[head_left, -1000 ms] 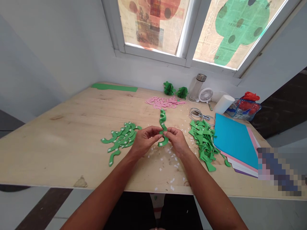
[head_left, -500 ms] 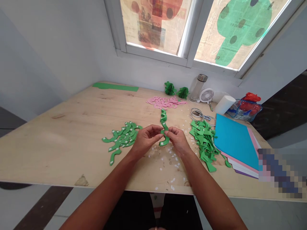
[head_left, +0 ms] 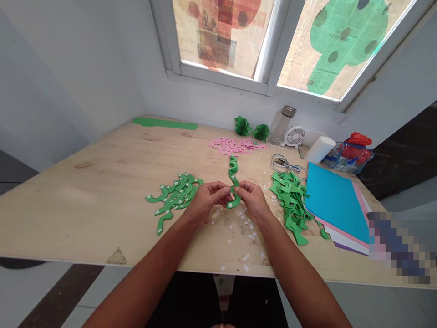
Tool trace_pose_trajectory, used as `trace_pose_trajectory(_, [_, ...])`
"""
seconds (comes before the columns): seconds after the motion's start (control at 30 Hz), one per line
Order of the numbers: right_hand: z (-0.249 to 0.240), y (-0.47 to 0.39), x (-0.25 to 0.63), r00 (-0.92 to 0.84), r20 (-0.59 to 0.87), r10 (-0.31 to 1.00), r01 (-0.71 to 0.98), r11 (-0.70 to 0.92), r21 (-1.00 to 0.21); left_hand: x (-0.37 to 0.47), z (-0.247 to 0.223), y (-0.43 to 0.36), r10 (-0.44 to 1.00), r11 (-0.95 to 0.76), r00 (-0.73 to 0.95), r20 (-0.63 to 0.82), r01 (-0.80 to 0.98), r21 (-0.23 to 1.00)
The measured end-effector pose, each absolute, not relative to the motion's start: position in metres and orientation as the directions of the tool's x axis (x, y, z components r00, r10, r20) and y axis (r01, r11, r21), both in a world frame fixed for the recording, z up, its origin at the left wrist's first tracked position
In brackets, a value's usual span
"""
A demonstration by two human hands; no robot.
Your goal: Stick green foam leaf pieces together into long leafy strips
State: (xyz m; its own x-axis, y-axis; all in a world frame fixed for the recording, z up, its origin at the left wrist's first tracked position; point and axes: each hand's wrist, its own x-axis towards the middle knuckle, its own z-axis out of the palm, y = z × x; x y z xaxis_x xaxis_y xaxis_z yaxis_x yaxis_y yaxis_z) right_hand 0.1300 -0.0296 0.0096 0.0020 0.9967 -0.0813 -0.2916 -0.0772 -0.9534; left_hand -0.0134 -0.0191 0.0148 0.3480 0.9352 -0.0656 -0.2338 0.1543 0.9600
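Between my two hands is a wavy green paper strip (head_left: 234,200) with small white squares on it. My left hand (head_left: 209,198) pinches its left side, fingers closed. From the other side my right hand (head_left: 251,197) grips the same strip between thumb and fingers. The strip's far end meets a short stack of curled green paper pieces (head_left: 233,165). Left of my left hand lies a pile of wavy green paper strips (head_left: 177,193), many bearing white squares. Tiny white paper bits (head_left: 246,228) are scattered below my hands.
Green paper scraps (head_left: 292,205) lie to the right, beside coloured sheets (head_left: 334,196). Behind are pink paper cutouts (head_left: 235,146), two green paper ornaments (head_left: 242,126), a glass bottle (head_left: 284,123), a small fan (head_left: 294,136), a white roll (head_left: 321,149) and scissors (head_left: 290,166).
My left thumb and fingers have shifted slightly on the green strip, with the fingertips now lower along it. My right hand has stayed almost where it was.
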Motion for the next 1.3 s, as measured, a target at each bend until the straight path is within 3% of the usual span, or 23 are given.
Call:
trace_pose_trajectory(1.07, [0.012,-0.03,0.13,0.048,-0.001,0.999,-0.112,0.004,-0.994,-0.013,0.021,-0.023,0.928,0.067,0.372,-0.026,-0.1,0.993])
trace_pose_trajectory(1.3, [0.013,-0.03,0.129,0.056,-0.006,0.998,-0.14,0.002,-0.99,-0.013,0.019,-0.022,0.925,0.05,0.379,-0.016,-0.081,0.995])
